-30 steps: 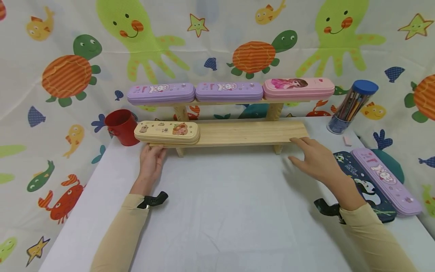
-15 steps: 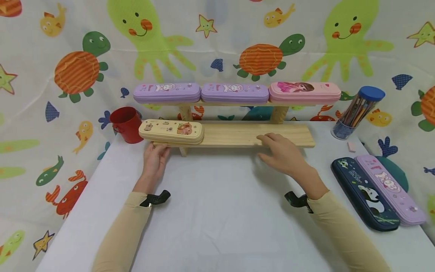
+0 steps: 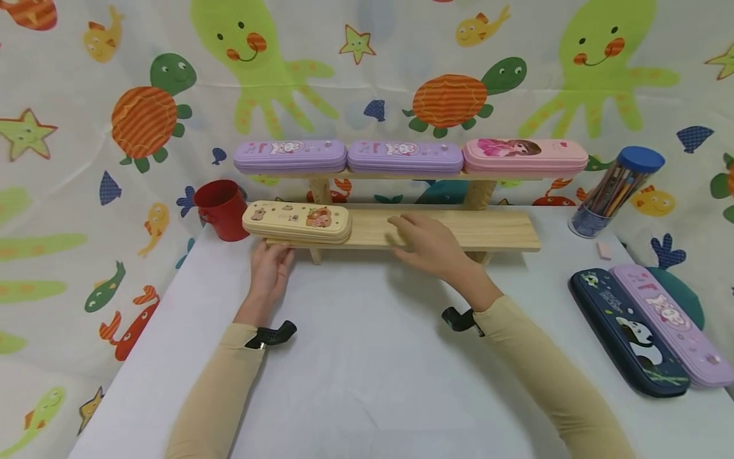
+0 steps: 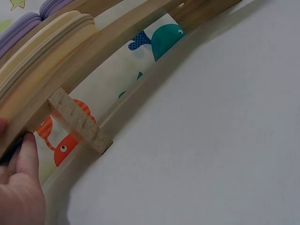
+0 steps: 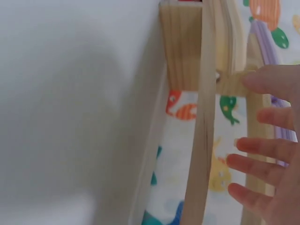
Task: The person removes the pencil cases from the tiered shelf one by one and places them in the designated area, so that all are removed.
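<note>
Shelf [image 3: 499, 228]: on the worktop [image 3: 355, 357], right ahead of both hands. Gripped at the lower board's left end by the left hand [image 3: 268, 274], a fingertip against the underside, probably for steadying. Hovering over the board's middle with the right hand [image 3: 427, 245], fingers parted, nothing grasped. To the right of that hand, side by side, a dark case [image 3: 613, 312] and a lilac case [image 3: 659, 299], perhaps set aside within reach. Just above the left hand, flat along the board, a cream case [image 3: 292, 222], seemingly jutting past the end. Beyond the right hand, farther right, a pink eraser [image 3: 604, 250]. Beyond the left hand, a red bucket [image 3: 222, 217]; far right, a jar [image 3: 610, 194], apparently for keeping pens together. Farther ahead, on the upper tier, two purple cases [image 3: 290, 156] and a pink case [image 3: 524, 158], end to end, likely for neatness. Behind everything, a patterned cloth [image 3: 355, 83].
</note>
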`<control>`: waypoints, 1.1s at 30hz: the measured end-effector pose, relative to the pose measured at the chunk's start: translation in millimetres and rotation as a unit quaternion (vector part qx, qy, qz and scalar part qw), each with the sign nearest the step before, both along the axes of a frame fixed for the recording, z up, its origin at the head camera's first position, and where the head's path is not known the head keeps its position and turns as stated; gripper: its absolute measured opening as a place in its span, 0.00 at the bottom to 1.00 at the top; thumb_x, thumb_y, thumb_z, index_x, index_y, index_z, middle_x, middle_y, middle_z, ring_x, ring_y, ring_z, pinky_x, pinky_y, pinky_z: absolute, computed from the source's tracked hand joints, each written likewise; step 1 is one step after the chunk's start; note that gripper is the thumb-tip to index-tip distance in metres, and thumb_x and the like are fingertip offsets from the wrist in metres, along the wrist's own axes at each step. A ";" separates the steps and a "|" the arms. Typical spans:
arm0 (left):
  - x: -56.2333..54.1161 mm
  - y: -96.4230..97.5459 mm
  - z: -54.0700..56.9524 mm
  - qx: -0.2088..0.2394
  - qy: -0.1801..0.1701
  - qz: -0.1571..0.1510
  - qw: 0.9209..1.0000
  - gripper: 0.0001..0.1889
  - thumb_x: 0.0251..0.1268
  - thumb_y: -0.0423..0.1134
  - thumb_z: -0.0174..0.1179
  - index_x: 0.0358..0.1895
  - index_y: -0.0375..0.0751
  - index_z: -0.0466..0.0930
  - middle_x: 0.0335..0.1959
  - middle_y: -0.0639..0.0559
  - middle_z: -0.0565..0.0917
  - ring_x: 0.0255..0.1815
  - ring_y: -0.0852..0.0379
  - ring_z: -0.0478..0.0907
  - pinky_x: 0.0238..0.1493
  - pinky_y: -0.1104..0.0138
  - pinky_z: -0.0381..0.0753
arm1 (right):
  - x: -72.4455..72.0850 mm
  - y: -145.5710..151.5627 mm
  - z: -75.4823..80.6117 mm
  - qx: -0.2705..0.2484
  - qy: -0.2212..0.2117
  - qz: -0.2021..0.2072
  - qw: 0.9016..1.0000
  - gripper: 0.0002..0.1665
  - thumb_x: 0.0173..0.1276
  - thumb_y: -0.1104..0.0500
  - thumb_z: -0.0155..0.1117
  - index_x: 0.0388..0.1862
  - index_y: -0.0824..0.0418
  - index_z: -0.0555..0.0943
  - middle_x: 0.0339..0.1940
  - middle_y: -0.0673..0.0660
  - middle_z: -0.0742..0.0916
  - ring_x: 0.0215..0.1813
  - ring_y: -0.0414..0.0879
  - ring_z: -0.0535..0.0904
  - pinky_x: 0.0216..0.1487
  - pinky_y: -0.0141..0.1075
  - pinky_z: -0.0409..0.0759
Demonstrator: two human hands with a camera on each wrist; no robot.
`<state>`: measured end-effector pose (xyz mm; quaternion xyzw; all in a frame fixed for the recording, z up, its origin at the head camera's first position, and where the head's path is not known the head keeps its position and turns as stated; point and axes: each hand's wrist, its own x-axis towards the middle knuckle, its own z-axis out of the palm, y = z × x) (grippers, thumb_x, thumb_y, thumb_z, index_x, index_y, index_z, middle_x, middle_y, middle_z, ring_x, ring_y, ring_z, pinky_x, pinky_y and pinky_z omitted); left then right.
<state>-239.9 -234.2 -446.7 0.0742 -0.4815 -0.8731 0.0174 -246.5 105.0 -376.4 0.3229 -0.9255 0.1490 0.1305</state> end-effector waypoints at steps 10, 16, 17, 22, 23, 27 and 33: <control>1.5 -2.8 -3.0 -0.010 0.003 0.004 1.000 0.32 0.76 0.29 0.48 0.78 0.50 0.51 0.78 0.52 0.61 0.77 0.57 0.63 0.71 0.70 0.71 | -19.4 -65.2 3.8 -0.034 -0.019 0.047 0.998 0.42 0.65 0.46 0.68 0.76 0.48 0.64 0.67 0.57 0.77 0.64 0.53 0.76 0.64 0.49 0.80; -0.1 -2.8 -3.5 -0.003 -0.002 0.006 1.000 0.32 0.75 0.27 0.48 0.78 0.49 0.52 0.78 0.50 0.62 0.77 0.56 0.63 0.71 0.69 0.72 | -30.5 -97.8 13.5 0.009 -0.042 0.063 0.997 0.39 0.67 0.44 0.64 0.76 0.46 0.65 0.70 0.56 0.75 0.67 0.52 0.73 0.69 0.50 0.75; -0.2 -2.6 -3.4 -0.003 -0.003 0.006 1.000 0.32 0.75 0.27 0.48 0.78 0.49 0.52 0.78 0.51 0.62 0.77 0.56 0.63 0.71 0.70 0.72 | -32.3 -101.8 14.6 0.016 -0.044 0.068 0.997 0.39 0.68 0.44 0.63 0.76 0.46 0.65 0.71 0.56 0.74 0.68 0.53 0.72 0.70 0.50 0.74; -1.0 -1.1 -1.1 -0.001 -0.002 0.010 1.000 0.32 0.74 0.26 0.48 0.78 0.48 0.53 0.78 0.50 0.63 0.76 0.56 0.64 0.69 0.70 0.73 | -40.6 -117.0 17.1 0.050 -0.055 0.079 0.994 0.35 0.70 0.44 0.59 0.75 0.45 0.67 0.74 0.58 0.71 0.73 0.55 0.68 0.75 0.53 0.68; -1.2 -0.8 -0.8 -0.001 -0.002 0.010 1.000 0.32 0.74 0.26 0.48 0.78 0.47 0.54 0.78 0.50 0.63 0.76 0.56 0.64 0.69 0.70 0.74 | -41.9 -119.5 17.1 0.055 -0.054 0.079 0.994 0.34 0.70 0.44 0.59 0.75 0.45 0.67 0.74 0.58 0.71 0.73 0.55 0.68 0.75 0.53 0.68; -1.7 -0.3 -1.2 0.003 0.004 0.005 1.000 0.32 0.74 0.25 0.47 0.78 0.46 0.53 0.78 0.49 0.62 0.76 0.56 0.64 0.69 0.70 0.74 | -46.0 -128.4 15.7 0.075 -0.044 0.078 0.993 0.35 0.70 0.43 0.57 0.75 0.45 0.66 0.75 0.58 0.70 0.74 0.55 0.67 0.73 0.53 0.69; -1.3 -0.6 -2.9 0.006 0.003 0.009 1.000 0.32 0.74 0.26 0.47 0.78 0.47 0.53 0.78 0.50 0.63 0.76 0.56 0.64 0.70 0.70 0.73 | -49.4 -139.1 14.7 0.101 -0.036 0.079 0.991 0.34 0.71 0.42 0.56 0.75 0.43 0.64 0.75 0.58 0.69 0.74 0.55 0.67 0.75 0.54 0.67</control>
